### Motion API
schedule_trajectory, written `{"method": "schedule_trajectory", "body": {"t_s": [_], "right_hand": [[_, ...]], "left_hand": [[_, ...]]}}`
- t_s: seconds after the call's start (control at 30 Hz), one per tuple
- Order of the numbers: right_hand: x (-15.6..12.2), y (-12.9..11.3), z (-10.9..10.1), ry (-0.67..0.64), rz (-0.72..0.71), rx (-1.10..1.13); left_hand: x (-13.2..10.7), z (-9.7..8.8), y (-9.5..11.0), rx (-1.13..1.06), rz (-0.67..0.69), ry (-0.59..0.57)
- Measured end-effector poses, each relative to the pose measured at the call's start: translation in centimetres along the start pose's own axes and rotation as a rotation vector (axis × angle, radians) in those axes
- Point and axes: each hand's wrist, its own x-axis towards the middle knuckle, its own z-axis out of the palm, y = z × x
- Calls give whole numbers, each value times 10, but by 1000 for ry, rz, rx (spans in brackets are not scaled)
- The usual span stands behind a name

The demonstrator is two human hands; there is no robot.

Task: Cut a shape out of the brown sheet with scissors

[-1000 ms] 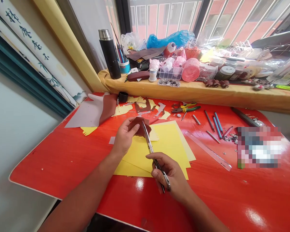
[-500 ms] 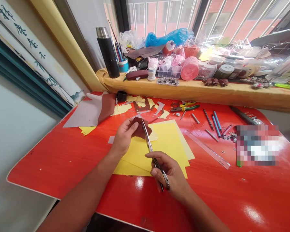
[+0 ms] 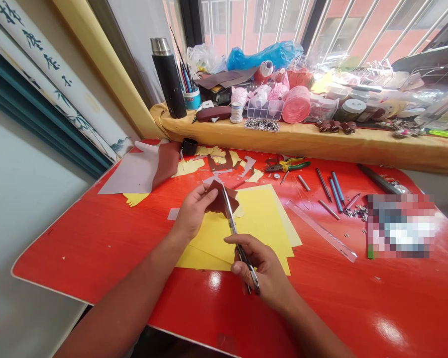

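Observation:
A small dark brown piece of leather-like sheet (image 3: 217, 200) is pinched between the thumb and fingers of my left hand (image 3: 194, 209), above the yellow paper. My right hand (image 3: 259, 268) grips a pair of metal scissors (image 3: 232, 223) by the handles. The blades point away from me and lie across the brown piece, close to my left fingertips. Beneath both hands, sheets of yellow paper (image 3: 263, 223) overlap on the red table (image 3: 97, 263). A pale cut shape partly shows behind the brown piece.
Cut scraps (image 3: 224, 161), pliers (image 3: 287, 165) and a larger brown sheet (image 3: 134, 169) lie toward the back. On the right are a clear ruler (image 3: 321, 231), several pens (image 3: 336, 191) and small metal fittings (image 3: 358, 213). A black thermos (image 3: 168, 82) stands on the crowded sill.
The brown piece and my left hand have shifted slightly to the right. The scissors stay across the piece, their handles looking a little closer together.

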Motion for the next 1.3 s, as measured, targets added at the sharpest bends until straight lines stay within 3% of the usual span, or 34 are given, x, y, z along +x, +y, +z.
{"method": "schedule_trajectory", "body": {"t_s": [0.43,0.77,1.0,1.3], "right_hand": [[-1,2,-2,15,9,-101],[-1,0,0,19,9,-82],[-1,-1,0,26,19,-79],[-1,-2,1,53,-8,-101]], "left_hand": [[1,-2,-1,14,10,26],[-3,-2,2,43,-72,-28],[-4,0,3,112,-10,-36],[-3,-3,-1,70,-49,-81]]}}
